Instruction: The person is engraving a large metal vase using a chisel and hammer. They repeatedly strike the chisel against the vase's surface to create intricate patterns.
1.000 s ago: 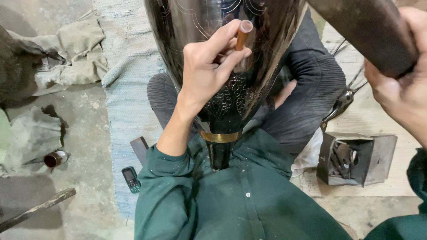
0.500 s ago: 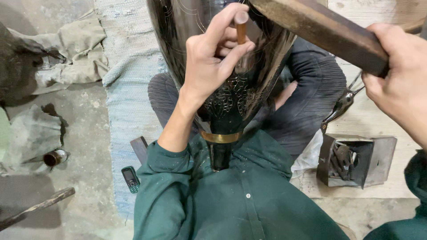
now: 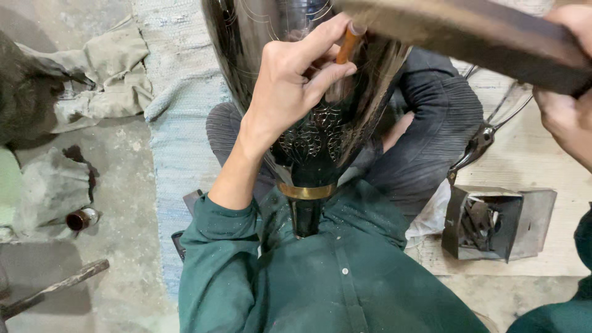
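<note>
A large black metal vase (image 3: 320, 139) with fine engraved patterns and a brass band (image 3: 306, 192) near its neck rests against my lap and chest. My left hand (image 3: 290, 86) pinches a small copper-coloured chisel (image 3: 347, 44) upright against the vase's shiny surface. My right hand (image 3: 567, 111) grips a thick dark wooden mallet (image 3: 468, 31), which lies across the top of the view with its end right over the chisel's head. I sit cross-legged in a green shirt and dark trousers.
A metal tool box (image 3: 493, 222) with tools inside stands at my right on a pale board. Metal shears (image 3: 478, 145) lie beside it. Crumpled cloths (image 3: 92, 74) cover the floor at left, with a small brown tin (image 3: 80, 219) and a rod (image 3: 55, 287).
The mallet in my right hand has swung leftward and down onto the chisel's head. My left hand has kept the chisel on the vase, shifting slightly upward in view.
</note>
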